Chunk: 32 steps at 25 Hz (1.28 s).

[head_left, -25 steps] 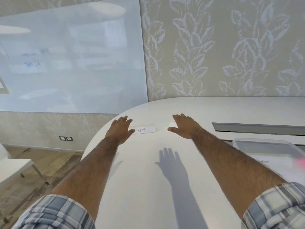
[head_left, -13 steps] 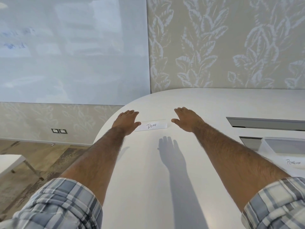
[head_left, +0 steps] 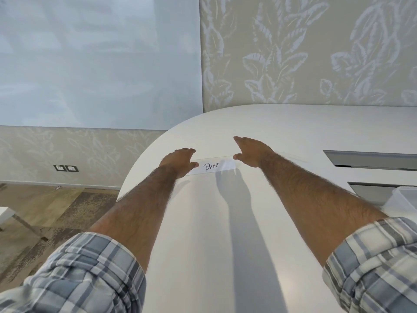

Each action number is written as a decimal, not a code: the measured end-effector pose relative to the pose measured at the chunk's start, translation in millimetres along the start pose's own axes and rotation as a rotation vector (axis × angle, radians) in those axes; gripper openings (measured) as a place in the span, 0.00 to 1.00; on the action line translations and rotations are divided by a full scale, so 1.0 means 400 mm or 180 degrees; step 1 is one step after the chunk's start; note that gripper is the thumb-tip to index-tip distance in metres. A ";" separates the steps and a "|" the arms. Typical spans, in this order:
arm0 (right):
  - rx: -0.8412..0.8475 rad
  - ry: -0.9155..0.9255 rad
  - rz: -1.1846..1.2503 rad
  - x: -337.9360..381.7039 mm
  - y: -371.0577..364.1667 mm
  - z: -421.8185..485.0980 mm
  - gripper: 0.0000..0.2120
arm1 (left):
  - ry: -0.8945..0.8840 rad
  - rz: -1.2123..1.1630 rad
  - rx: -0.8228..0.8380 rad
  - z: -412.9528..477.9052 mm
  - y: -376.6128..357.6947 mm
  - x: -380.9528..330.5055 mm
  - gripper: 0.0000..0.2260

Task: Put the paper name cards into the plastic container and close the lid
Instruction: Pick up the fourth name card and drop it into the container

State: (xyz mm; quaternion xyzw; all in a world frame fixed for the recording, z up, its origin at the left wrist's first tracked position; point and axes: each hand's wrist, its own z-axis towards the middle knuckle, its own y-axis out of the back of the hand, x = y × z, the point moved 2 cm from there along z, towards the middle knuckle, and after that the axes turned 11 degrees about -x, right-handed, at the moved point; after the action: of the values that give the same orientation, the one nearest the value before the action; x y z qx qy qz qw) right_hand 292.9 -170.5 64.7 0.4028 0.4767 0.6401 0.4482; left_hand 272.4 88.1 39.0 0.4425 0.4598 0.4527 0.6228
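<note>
The name card (head_left: 214,166) marked "BEAR" stands on the white counter (head_left: 203,222) between the two hands. The left hand (head_left: 179,162) pinches its left end, with the thumb on the front and the fingers curled behind. The right hand (head_left: 253,152) is released, fingers straight, and its thumb just touches the card's right end. The plastic container (head_left: 404,196) lies well to the right of the right hand.

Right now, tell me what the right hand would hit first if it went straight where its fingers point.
Probably nothing: the right hand points leftward behind the white folded paper name card marked BEAR, over bare white rounded table toward its far edge. Depth is unclear, though.
</note>
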 end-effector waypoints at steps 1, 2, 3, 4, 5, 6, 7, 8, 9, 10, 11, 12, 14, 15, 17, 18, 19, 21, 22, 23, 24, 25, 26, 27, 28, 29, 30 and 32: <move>0.0067 0.0040 -0.0039 0.004 -0.022 0.017 0.31 | -0.0001 -0.0003 0.0073 0.012 -0.019 0.005 0.27; 0.0137 0.0067 -0.0062 0.008 -0.044 0.029 0.32 | -0.0016 0.0001 0.0132 0.021 -0.037 0.010 0.27; 0.0201 0.0071 -0.0058 0.012 -0.067 0.040 0.33 | -0.0030 0.0015 0.0176 0.030 -0.052 0.017 0.27; 0.0243 0.0061 -0.0028 0.017 -0.089 0.049 0.34 | -0.0042 0.0042 0.0196 0.039 -0.064 0.024 0.28; 0.0276 0.0052 0.0008 0.021 -0.110 0.059 0.35 | -0.0045 0.0071 0.0202 0.049 -0.074 0.033 0.29; 0.0297 0.0053 0.0030 0.026 -0.130 0.067 0.35 | -0.0035 0.0094 0.0204 0.056 -0.082 0.040 0.29; 0.0314 0.0063 0.0032 0.030 -0.147 0.074 0.35 | -0.0010 0.0094 0.0211 0.062 -0.088 0.046 0.30; 0.0329 0.0074 0.0028 0.034 -0.162 0.081 0.35 | 0.0031 0.0057 0.0227 0.066 -0.094 0.050 0.31; 0.0343 0.0080 0.0017 0.037 -0.173 0.087 0.33 | 0.0076 0.0006 0.0245 0.070 -0.099 0.053 0.31; 0.0363 0.0086 0.0001 0.039 -0.183 0.095 0.31 | 0.0115 -0.0044 0.0261 0.074 -0.104 0.056 0.31; 0.0380 0.0095 -0.0017 0.040 -0.191 0.101 0.29 | 0.0145 -0.0087 0.0270 0.078 -0.109 0.057 0.30; 0.0382 0.0098 -0.0020 0.040 -0.198 0.106 0.27 | 0.0168 -0.0110 0.0273 0.081 -0.113 0.058 0.29; 0.0349 0.0056 0.0071 0.039 -0.209 0.112 0.23 | 0.0207 -0.0130 0.0266 0.084 -0.120 0.059 0.26; 0.0325 0.0022 0.0148 0.037 -0.212 0.110 0.22 | 0.0229 -0.0158 0.0255 0.085 -0.125 0.059 0.25; 0.0258 -0.0038 0.0291 0.036 -0.215 0.105 0.20 | 0.0296 -0.0246 0.0221 0.084 -0.131 0.056 0.23; 0.0213 -0.0077 0.0357 0.035 -0.214 0.099 0.20 | 0.0315 -0.0274 0.0207 0.082 -0.132 0.054 0.22; 0.0170 -0.0109 0.0405 0.035 -0.213 0.093 0.20 | 0.0317 -0.0281 0.0197 0.080 -0.131 0.051 0.23; 0.0104 -0.0130 0.0432 0.034 -0.208 0.079 0.20 | 0.0286 -0.0242 0.0193 0.074 -0.128 0.042 0.24; 0.0083 -0.0123 0.0424 0.033 -0.204 0.073 0.19 | 0.0267 -0.0209 0.0189 0.071 -0.124 0.036 0.24; 0.0064 -0.0118 0.0414 0.031 -0.200 0.067 0.19 | 0.0249 -0.0174 0.0172 0.067 -0.118 0.030 0.23; 0.0041 -0.0122 0.0410 0.029 -0.193 0.061 0.18 | 0.0228 -0.0135 0.0144 0.063 -0.111 0.024 0.22; 0.0009 -0.0132 0.0407 0.026 -0.181 0.053 0.18 | 0.0203 -0.0101 0.0112 0.058 -0.101 0.015 0.21; -0.0029 -0.0142 0.0403 0.023 -0.167 0.046 0.18 | 0.0180 -0.0084 0.0089 0.054 -0.090 0.007 0.20; -0.0067 -0.0146 0.0399 0.019 -0.153 0.039 0.17 | 0.0167 -0.0090 0.0075 0.050 -0.078 -0.002 0.19; -0.0104 -0.0147 0.0396 0.015 -0.137 0.030 0.17 | 0.0160 -0.0102 0.0060 0.044 -0.064 -0.012 0.18; -0.0134 -0.0153 0.0397 0.010 -0.121 0.020 0.17 | 0.0152 -0.0110 0.0043 0.039 -0.052 -0.023 0.18; -0.0163 -0.0156 0.0399 0.003 -0.101 0.008 0.17 | 0.0135 -0.0111 0.0020 0.034 -0.037 -0.037 0.18; -0.0220 -0.0167 0.0412 -0.013 -0.061 -0.014 0.17 | 0.0096 -0.0119 -0.0029 0.024 -0.007 -0.068 0.19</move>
State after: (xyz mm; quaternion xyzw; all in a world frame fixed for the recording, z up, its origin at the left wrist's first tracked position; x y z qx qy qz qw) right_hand 293.5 -173.3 39.3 0.4337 0.4154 0.6730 0.4318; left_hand 277.6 59.7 42.8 0.4242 0.4752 0.4497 0.6261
